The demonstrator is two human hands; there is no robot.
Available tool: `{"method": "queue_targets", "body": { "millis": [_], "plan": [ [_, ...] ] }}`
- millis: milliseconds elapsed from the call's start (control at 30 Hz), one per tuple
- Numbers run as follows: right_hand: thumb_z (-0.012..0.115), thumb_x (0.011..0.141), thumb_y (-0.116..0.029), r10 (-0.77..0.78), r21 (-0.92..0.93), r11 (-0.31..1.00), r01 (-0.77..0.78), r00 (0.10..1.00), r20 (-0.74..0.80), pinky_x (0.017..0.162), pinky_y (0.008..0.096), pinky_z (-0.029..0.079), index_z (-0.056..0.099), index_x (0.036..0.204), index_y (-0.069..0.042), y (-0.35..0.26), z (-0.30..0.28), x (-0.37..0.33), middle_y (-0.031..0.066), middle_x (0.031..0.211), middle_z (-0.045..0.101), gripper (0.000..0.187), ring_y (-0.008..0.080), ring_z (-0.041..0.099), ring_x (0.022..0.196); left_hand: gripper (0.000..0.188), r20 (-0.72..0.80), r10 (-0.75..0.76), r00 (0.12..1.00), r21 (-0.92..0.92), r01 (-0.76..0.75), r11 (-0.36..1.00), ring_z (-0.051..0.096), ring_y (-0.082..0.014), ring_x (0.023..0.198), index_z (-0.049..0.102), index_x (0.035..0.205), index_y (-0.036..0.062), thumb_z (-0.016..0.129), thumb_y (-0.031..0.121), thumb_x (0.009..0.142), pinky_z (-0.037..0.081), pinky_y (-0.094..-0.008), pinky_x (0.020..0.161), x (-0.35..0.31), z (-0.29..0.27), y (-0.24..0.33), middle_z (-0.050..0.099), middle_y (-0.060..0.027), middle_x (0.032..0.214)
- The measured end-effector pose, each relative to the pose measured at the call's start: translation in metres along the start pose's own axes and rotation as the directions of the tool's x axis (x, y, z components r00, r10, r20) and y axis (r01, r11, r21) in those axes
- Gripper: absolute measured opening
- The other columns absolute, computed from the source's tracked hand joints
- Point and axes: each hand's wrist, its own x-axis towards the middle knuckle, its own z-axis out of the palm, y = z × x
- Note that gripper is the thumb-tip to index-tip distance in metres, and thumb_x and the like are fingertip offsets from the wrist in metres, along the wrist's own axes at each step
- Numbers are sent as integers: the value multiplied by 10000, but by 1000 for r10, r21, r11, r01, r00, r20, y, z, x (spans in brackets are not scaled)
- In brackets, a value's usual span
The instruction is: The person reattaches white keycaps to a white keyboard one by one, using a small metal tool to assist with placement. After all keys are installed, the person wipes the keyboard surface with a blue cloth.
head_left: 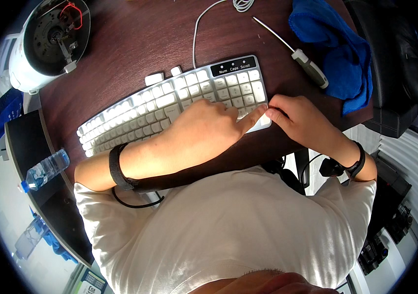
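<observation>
A white keyboard (146,119) lies at a slant on the dark wooden table, its number pad on the right. My left hand (209,122) reaches across it, one finger stretched to the right edge of the number pad and the others curled out of sight. There it meets the fingertips of my right hand (294,115), whose thumb and forefinger close together at the same edge. Anything between the fingertips is too small to make out. Beyond the keyboard's far edge lie a wide white keycap (154,78) and a smaller keycap (176,71).
A screwdriver (310,69) lies at the right beside a crumpled blue cloth (336,46). The keyboard's cable (195,36) runs to a coil at the far edge. An opened white appliance (35,54) with exposed wiring stands far left; a plastic bottle (47,169) lies at the left.
</observation>
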Motion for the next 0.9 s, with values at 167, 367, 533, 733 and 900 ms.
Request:
{"method": "queue_targets", "body": {
  "millis": [167,367,533,733,900],
  "plan": [
    [581,983,-224,15,-106,994,-20,999,-47,610,443,489,610,823,-5,-2,4,-2,194,694,636,273,370,648,646,599,-12,-4,1000,6,4,1000,596,-160,584,517,1430,54,598,85,837,494,-307,520,-1,2,0,550,-29,655],
    [631,956,-320,4,-121,993,4,998,69,565,410,487,637,728,-11,0,-2,-3,164,625,633,384,333,657,614,593,-19,-16,1000,21,16,1000,608,-166,608,522,1420,50,593,88,832,499,-309,541,-1,4,3,554,-34,658],
    [663,936,-363,252,48,958,-284,906,341,479,334,469,647,699,2,-3,-13,9,115,539,603,435,206,625,475,570,-10,1,1000,14,0,1000,616,-174,616,536,1396,36,591,91,831,498,-316,541,-1,5,3,561,-38,658],
    [670,933,-367,258,82,943,-322,865,430,459,302,469,632,675,8,4,-16,17,96,507,592,456,168,606,434,584,15,-7,1000,20,7,1000,613,-177,599,529,1411,46,592,93,832,493,-312,532,1,2,3,567,-45,648],
    [675,942,-297,276,89,928,-361,829,486,428,265,447,635,748,15,2,-18,20,55,512,567,369,124,569,423,583,19,-18,1000,-4,18,1000,605,-183,560,524,1422,52,584,95,844,486,-316,513,2,2,2,566,-40,624]
  ]
}}
